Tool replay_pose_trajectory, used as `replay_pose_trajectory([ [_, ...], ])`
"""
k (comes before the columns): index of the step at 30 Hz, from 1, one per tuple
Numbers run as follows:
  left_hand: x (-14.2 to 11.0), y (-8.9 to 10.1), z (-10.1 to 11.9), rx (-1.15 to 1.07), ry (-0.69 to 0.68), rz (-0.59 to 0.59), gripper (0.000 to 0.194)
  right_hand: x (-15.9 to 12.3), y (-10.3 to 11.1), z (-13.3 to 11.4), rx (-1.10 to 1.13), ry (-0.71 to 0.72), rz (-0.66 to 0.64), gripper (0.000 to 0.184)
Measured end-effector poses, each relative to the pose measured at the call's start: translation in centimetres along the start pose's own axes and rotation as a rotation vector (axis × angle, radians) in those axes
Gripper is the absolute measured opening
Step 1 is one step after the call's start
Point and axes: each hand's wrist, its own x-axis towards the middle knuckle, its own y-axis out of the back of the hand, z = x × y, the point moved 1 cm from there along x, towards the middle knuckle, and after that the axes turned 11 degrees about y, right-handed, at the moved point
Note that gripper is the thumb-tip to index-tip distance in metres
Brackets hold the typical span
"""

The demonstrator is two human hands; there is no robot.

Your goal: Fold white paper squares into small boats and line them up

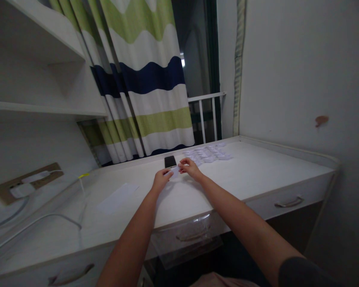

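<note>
Toward the far edge of the white desk (251, 175), the left hand (160, 180) and right hand (190, 168) were curled inward, pinching a small white paper slip (175, 171) between them. Its thin, plain surface showed no visible marks. Just behind lay a black smartphone (170, 161), with a loose heap of paper slips (208, 154) farther right and a blank sheet (117, 198) nearer the left.

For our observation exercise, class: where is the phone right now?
In the head view, the black phone lies on the white desk, just beyond the left hand and right hand, with the pile of white paper scraps to its right.
</note>
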Motion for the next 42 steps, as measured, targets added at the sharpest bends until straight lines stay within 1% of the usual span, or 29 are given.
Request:
replay_pose_trajectory([
  [2,0.0,0.1,0.1,-0.031,-0.021,0.048,0.017,0.1,0.0,0.0,-0.009,0.023,0.055,0.043],
  [4,-0.1,0.1,0.3,-0.08,-0.046,0.066,0.016,0.0,0.0,-0.2,-0.047,0.041,0.047,0.042],
  [6,-0.2,0.1,0.3,-0.124,-0.065,0.078,0.017,-0.1,-0.2,-0.4,-0.094,0.04,-0.044,0.038],
  [9,-0.2,0.0,0.2,-0.118,-0.073,0.107,0.02,-0.6,-0.6,-0.7,-0.111,-0.01,-0.232,0.034],
  [10,-0.2,0.0,0.1,-0.097,-0.077,0.109,0.02,-0.8,-0.7,-0.8,-0.1,-0.029,-0.272,0.032],
  [12,-0.2,-0.1,0.1,-0.053,-0.092,0.092,0.021,-1.0,-0.9,-0.8,-0.084,-0.058,-0.301,0.03],
  [17,-0.4,-0.6,0.3,-0.007,-0.116,-0.011,0.026,-0.9,-0.7,-0.6,-0.094,-0.058,-0.266,0.024],
  [20,-0.7,-0.8,0.6,-0.047,-0.085,-0.085,0.03,-0.9,-0.6,-0.7,-0.097,-0.049,-0.265,0.023],
  [23,-0.9,-0.9,0.7,-0.1,-0.049,-0.132,0.034,-1.0,-0.5,-0.7,-0.094,-0.04,-0.255,0.024],
  [30,-0.8,-0.8,0.4,-0.138,-0.025,-0.176,0.035,-0.9,-0.4,-0.5,-0.096,-0.042,-0.245,0.025],
  [35,-0.7,-0.7,0.3,-0.139,-0.012,-0.166,0.036,-1.0,-0.3,-0.7,-0.102,-0.044,-0.264,0.023],
  [39,-0.5,-0.7,0.2,-0.169,0.028,-0.171,0.037,-1.1,-0.4,-1.0,-0.1,-0.037,-0.273,0.022],
  [42,-0.5,-0.7,0.2,-0.176,0.052,-0.167,0.038,-1.0,-0.4,-0.8,-0.104,-0.033,-0.268,0.022],
])
